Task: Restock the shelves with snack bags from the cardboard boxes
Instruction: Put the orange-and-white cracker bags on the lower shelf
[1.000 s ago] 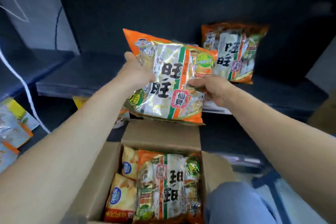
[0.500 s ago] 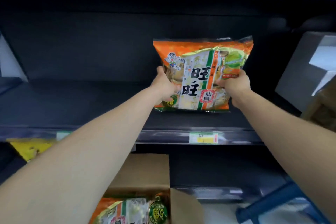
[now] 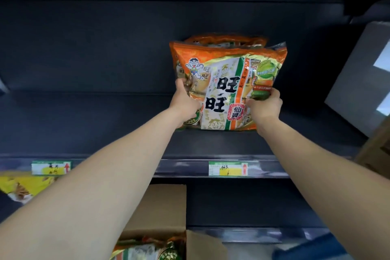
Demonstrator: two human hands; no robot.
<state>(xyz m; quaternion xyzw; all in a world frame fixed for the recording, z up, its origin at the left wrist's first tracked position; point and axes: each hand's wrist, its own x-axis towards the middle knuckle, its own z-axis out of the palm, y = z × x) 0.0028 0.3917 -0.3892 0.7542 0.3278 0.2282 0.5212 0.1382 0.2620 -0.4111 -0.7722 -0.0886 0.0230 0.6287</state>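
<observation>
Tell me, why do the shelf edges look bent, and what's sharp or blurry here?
Head view: the wide-angle lens bows the dark metal shelf edges; the orange foil snack bag, gripped by left hand and right hand, is sharp with slight glare; the brown cardboard box below looks blurred.

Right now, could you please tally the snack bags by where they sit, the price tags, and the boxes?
Orange bags on the shelf: 2, held bag, one behind
Orange bags in the cardboard box: 1
Yellow bags below left: 1
Price tags: 2
Cardboard boxes: 1
Total: 7
</observation>
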